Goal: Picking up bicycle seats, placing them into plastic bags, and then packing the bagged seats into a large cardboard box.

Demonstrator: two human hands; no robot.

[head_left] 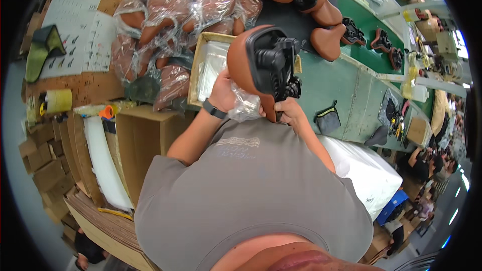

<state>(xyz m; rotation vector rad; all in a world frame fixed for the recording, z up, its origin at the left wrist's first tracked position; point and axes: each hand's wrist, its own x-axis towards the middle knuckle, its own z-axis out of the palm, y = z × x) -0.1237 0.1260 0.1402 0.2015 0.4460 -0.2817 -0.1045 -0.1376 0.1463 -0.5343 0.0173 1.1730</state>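
Observation:
A brown bicycle saddle (238, 62) is held up in front of my chest, its black underside with springs and clamp turned to the right and its nose pointing down toward me. My right hand (292, 111) is closed round the nose. Against the saddle's left side, my left hand (222, 94) is closed on a crumpled clear plastic bag (246, 104); its fingers are partly hidden by the bag and saddle. Behind the saddle, an open carton (197, 72) holds flat clear plastic bags (213, 70).
Bagged brown saddles (168, 7) are heaped at the far left, and bare saddles (329, 40) lie at the far right. A small dark pouch (327, 119) rests on the green bench (351, 90). An open cardboard box (145, 140) stands left of me; a white wrapped bundle (361, 170) is at right.

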